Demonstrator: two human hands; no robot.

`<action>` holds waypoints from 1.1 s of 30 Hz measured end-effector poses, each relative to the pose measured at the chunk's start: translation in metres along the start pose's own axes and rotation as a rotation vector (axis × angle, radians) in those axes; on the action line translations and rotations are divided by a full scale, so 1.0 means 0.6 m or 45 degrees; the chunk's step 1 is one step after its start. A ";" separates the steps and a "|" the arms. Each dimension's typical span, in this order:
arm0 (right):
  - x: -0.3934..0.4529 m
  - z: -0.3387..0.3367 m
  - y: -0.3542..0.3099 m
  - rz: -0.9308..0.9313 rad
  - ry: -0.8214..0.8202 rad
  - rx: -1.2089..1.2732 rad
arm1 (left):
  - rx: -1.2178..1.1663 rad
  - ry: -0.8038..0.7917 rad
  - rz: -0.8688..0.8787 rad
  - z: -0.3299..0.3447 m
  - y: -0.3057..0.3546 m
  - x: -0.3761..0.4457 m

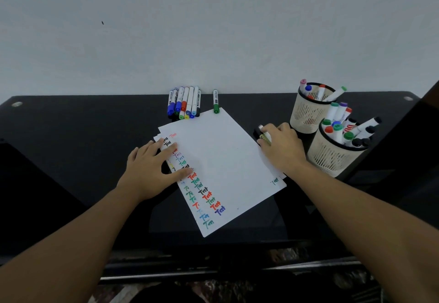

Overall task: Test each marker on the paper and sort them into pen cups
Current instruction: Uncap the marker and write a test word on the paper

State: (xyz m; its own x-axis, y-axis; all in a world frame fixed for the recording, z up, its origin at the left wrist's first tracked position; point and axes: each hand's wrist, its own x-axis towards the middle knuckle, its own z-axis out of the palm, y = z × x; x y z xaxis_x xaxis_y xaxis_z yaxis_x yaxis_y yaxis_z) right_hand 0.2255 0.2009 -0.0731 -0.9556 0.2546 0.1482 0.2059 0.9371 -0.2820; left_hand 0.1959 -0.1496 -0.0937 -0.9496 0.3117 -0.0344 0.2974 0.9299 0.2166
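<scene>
A white-barrelled marker with a yellow-green band (pixel 265 135) lies under the fingers of the right hand (pixel 281 147), which curl round it just off the right edge of the paper, its dark cap end poking out to the left; the hand sits close beside the two pen cups. The small stack of white paper sheets (pixel 225 160) lies tilted on the glossy black table (pixel 83 136), its left margin filled with rows of the word "Test" in red, green, black and blue; the left hand (pixel 152 168) rests flat on that margin with fingers spread and straight, pressing the sheets down. To the right stand two cream mesh pen cups with black rims, touching or nearly so; the nearer pen cup (pixel 332 158) is crowded with markers, the farther pen cup (pixel 306 112) holds fewer. At the table's far edge, against the pale wall (pixel 213 29), lies a tight row of untested markers (pixel 184 103); a single green-capped marker (pixel 216 104) lies apart to its right, its cap just touching the paper's top corner.
</scene>
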 end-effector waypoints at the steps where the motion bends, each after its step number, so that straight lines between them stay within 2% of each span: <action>1: 0.000 0.000 0.000 0.001 0.000 -0.016 | -0.005 0.001 -0.001 0.000 0.000 0.000; 4: 0.001 -0.003 -0.008 -0.030 0.050 -0.092 | -0.010 0.008 -0.001 -0.001 -0.002 0.000; 8: 0.019 -0.008 -0.036 -0.191 0.111 -0.138 | -0.012 0.016 0.006 -0.002 0.003 0.000; 13: 0.076 0.008 -0.094 -0.385 0.007 -0.143 | -0.053 0.036 0.016 -0.002 0.008 -0.001; 19: 0.166 0.037 -0.149 -0.418 -0.177 -0.312 | -0.077 0.067 0.019 0.000 0.004 -0.001; 26: 0.219 0.057 -0.173 -0.539 -0.155 -0.684 | -0.080 0.076 0.020 0.005 -0.003 0.000; 29: 0.226 0.059 -0.171 -0.624 -0.068 -0.683 | -0.088 0.090 0.023 0.006 -0.003 0.001; 33: 0.227 0.065 -0.161 -0.788 0.201 -0.651 | -0.084 0.086 0.015 0.003 -0.006 0.002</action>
State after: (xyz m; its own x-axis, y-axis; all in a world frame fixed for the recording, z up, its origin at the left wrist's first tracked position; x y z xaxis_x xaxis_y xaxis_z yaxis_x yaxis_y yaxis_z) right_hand 0.0671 0.1357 -0.0627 -0.8945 -0.3501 0.2780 -0.2424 0.9023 0.3564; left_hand 0.1939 -0.1521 -0.0964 -0.9512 0.3067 0.0342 0.3036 0.9105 0.2807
